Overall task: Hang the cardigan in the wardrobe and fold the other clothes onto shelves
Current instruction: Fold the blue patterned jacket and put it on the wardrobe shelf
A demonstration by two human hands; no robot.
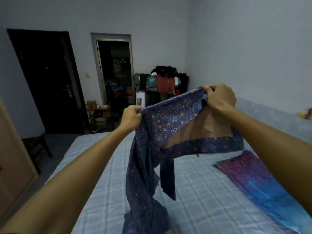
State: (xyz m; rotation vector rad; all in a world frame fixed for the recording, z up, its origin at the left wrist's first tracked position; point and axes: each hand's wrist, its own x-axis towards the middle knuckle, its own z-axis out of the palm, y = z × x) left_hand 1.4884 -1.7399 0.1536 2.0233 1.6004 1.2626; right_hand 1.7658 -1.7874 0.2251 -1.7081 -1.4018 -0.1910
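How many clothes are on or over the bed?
2. A blue flowery garment is held up by the left hand and right hand over the bed; a purple and blue cloth lies flat on the right. More may lie out of view.

No writing, label, brand or number could be read anywhere. The blue garment (pixel 168 125) in the middle of the frame bore only a print of orange and white flecks. The white appliance (pixel 140 99) at centre, by the far wall, was too small and dim to show any marking.
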